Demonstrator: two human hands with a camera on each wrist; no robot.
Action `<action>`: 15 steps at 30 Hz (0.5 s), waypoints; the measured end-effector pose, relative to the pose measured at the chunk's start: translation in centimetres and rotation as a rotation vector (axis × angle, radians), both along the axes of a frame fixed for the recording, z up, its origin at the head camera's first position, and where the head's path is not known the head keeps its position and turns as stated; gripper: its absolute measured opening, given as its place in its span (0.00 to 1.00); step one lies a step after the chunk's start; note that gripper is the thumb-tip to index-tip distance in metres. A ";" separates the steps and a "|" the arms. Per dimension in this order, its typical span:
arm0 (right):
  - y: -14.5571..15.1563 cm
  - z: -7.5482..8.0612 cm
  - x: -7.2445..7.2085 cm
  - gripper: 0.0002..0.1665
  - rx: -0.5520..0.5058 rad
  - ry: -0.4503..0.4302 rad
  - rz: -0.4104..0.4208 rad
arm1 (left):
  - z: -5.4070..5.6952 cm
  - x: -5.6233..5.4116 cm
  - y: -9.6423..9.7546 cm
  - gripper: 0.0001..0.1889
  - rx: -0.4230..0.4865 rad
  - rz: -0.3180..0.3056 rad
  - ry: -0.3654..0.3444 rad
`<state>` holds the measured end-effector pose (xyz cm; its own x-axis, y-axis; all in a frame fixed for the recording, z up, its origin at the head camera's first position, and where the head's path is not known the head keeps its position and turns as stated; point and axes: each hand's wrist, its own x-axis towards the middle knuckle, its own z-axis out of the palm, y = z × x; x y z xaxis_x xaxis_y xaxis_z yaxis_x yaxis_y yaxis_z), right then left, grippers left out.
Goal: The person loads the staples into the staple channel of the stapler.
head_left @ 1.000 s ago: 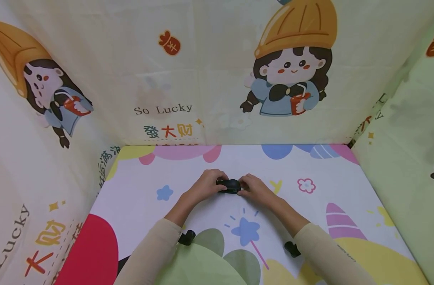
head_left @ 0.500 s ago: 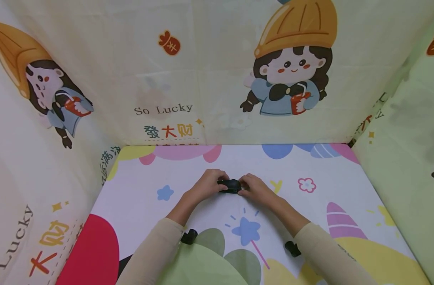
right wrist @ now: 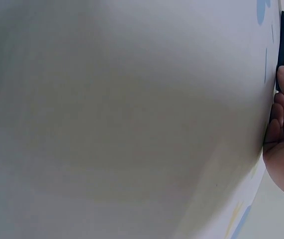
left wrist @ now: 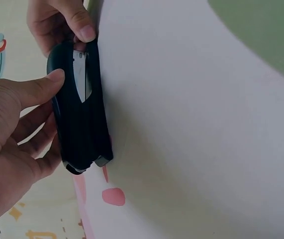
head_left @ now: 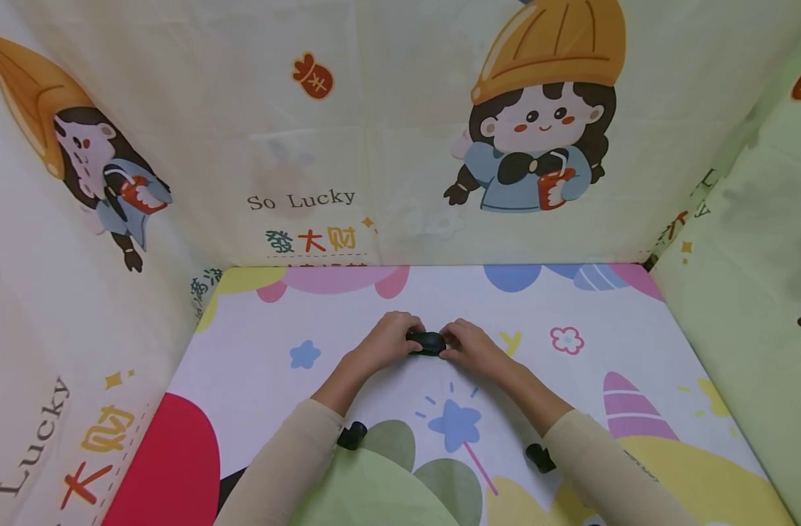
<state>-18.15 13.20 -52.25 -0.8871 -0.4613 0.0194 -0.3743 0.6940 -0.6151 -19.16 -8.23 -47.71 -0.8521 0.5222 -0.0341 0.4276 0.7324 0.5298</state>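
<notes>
A black stapler (head_left: 430, 343) lies on the patterned tabletop, held between both hands. My left hand (head_left: 388, 340) grips its left part; the left wrist view shows the thumb (left wrist: 56, 77) on one side of the stapler (left wrist: 72, 119) and the fingers curled behind it. At its other end, my right hand (head_left: 469, 349) pinches the stapler, with the thumb (left wrist: 87, 33) beside a shiny metal piece (left wrist: 80, 74) in the body. Only part of the right hand (right wrist: 283, 134) appears at the edge of the right wrist view.
The tabletop (head_left: 255, 394) bears printed stars, flowers and coloured shapes. Cream cloth walls (head_left: 400, 146) with cartoon figures enclose it at the back and both sides. Small black devices sit by the left sleeve (head_left: 353, 436) and the right sleeve (head_left: 540, 459).
The left hand has shifted slightly to the right along the stapler's side. The right hand keeps its place at the other end.
</notes>
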 end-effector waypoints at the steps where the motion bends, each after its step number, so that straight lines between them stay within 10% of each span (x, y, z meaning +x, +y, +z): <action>1: 0.0 0.0 0.0 0.17 0.000 -0.001 0.000 | 0.0 0.0 0.0 0.10 -0.003 0.002 0.001; 15: 0.0 0.1 0.1 0.19 -0.017 0.001 0.012 | 0.0 0.2 0.3 0.08 -0.025 0.045 0.004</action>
